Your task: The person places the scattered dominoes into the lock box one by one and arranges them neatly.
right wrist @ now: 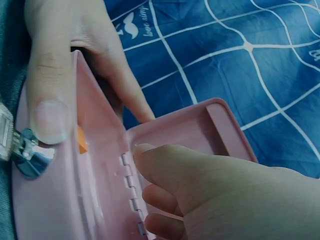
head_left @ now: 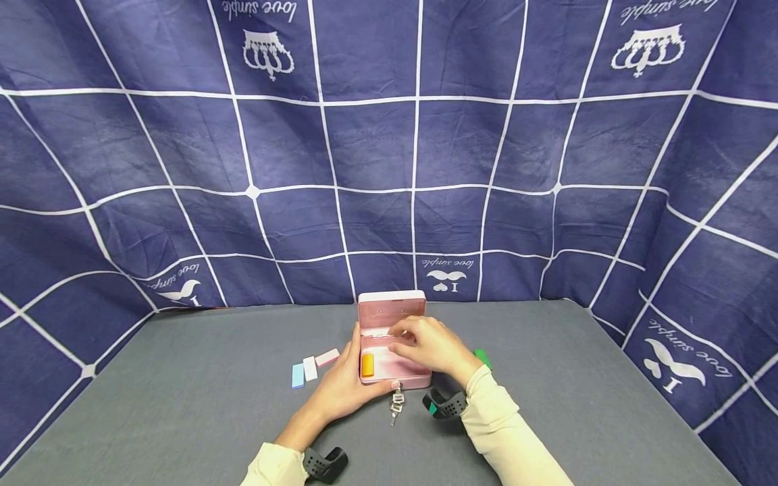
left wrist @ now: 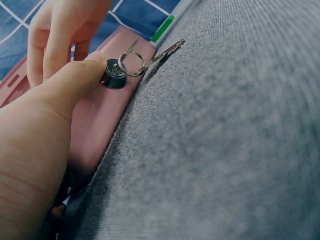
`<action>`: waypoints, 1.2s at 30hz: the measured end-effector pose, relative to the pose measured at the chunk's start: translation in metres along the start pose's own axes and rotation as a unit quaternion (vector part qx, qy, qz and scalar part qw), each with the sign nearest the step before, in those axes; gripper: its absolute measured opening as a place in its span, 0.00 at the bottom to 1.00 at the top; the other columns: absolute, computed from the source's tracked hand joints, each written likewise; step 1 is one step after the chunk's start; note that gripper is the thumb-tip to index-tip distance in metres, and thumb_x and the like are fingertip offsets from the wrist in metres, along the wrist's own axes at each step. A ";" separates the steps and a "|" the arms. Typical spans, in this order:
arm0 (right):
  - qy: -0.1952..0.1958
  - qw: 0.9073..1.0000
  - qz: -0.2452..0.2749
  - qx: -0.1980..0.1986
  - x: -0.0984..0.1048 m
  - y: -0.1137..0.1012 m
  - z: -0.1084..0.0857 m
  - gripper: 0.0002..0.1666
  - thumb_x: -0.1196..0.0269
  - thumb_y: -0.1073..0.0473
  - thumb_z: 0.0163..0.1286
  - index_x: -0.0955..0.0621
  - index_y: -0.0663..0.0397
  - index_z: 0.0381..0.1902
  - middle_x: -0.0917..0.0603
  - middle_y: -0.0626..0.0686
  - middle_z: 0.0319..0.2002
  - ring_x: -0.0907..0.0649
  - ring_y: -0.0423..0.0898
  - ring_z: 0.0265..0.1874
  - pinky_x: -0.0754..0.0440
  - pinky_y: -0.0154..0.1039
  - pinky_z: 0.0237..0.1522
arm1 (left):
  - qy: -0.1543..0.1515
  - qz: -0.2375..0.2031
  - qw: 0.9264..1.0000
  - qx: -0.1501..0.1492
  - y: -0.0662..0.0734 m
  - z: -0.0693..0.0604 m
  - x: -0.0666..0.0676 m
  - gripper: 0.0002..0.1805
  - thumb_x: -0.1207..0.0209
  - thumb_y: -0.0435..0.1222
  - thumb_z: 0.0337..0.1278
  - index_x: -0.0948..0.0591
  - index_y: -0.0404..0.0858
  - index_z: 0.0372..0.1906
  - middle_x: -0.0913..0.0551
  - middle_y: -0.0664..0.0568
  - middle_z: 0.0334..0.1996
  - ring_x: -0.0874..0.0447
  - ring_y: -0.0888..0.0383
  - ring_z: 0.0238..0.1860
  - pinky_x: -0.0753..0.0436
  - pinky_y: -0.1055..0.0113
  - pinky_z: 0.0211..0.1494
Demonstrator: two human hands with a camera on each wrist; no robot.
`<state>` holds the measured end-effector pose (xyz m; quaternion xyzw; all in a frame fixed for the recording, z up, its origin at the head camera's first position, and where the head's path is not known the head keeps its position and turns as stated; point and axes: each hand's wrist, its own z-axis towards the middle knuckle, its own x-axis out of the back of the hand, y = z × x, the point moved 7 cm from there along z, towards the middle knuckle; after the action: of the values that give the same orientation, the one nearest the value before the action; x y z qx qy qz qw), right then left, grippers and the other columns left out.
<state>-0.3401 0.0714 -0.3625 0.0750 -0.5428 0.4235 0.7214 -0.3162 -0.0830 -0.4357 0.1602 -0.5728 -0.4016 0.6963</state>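
A pink metal box point(head_left: 416, 383) stands on the grey cloth with its lid point(right wrist: 172, 131) raised on the hinges. My left hand point(head_left: 343, 385) grips the box's left side, its thumb on the front wall beside the round lock point(left wrist: 115, 80). A ring of keys point(head_left: 397, 403) hangs from that lock. Inside the box, an orange block point(head_left: 367, 365) sits toward the left. My right hand point(head_left: 431, 344) hovers over the right part of the box, near the hinges, fingers loosely bent and thumb apart. No object shows in it; whether its fingertips touch the box I cannot tell.
Left of the box lie a blue block point(head_left: 298, 375), a white block point(head_left: 310, 368) and a pink block point(head_left: 327, 358). A green block point(head_left: 483, 358) is to the right, partly behind my right wrist. Blue gridded cloth point(head_left: 377, 148) hangs behind the table.
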 end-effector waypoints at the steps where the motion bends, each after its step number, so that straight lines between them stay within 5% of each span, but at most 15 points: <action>1: -0.003 1.000 -0.002 -0.002 -0.002 0.000 0.000 0.12 0.30 0.55 0.62 0.14 0.52 0.43 0.14 0.46 0.36 0.17 0.43 0.33 0.20 0.40 0.39 | -0.001 0.000 1.000 0.002 0.000 0.000 0.000 0.73 0.30 0.67 0.37 0.64 0.48 0.80 0.36 0.45 0.71 0.29 0.49 0.63 0.28 0.49 0.61; 17: -0.038 0.999 0.014 -0.001 -0.020 -0.002 0.000 0.12 0.31 0.58 0.62 0.13 0.54 0.43 0.13 0.48 0.35 0.16 0.42 0.33 0.19 0.41 0.38 | 0.000 -0.003 1.000 -0.008 0.001 0.000 0.000 0.73 0.30 0.67 0.39 0.61 0.39 0.79 0.37 0.43 0.71 0.31 0.47 0.65 0.29 0.48 0.63; 27: -0.045 0.999 0.010 0.025 -0.029 -0.003 0.000 0.12 0.31 0.58 0.62 0.13 0.55 0.43 0.13 0.47 0.34 0.17 0.40 0.33 0.19 0.39 0.40 | 0.003 -0.003 1.000 -0.009 0.001 0.000 0.000 0.73 0.31 0.67 0.39 0.61 0.40 0.80 0.35 0.43 0.70 0.29 0.48 0.63 0.28 0.48 0.61; 36: -0.060 0.998 0.007 0.007 -0.035 -0.003 -0.001 0.11 0.32 0.57 0.63 0.14 0.53 0.43 0.14 0.42 0.33 0.18 0.36 0.32 0.20 0.38 0.40 | 0.005 -0.007 1.000 -0.010 0.001 0.000 0.001 0.72 0.30 0.67 0.39 0.64 0.45 0.80 0.36 0.43 0.70 0.29 0.49 0.63 0.28 0.49 0.61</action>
<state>-0.3393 0.0511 -0.3916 0.1016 -0.5821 0.4275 0.6841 -0.3153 -0.0825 -0.4345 0.1591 -0.5646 -0.4112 0.6977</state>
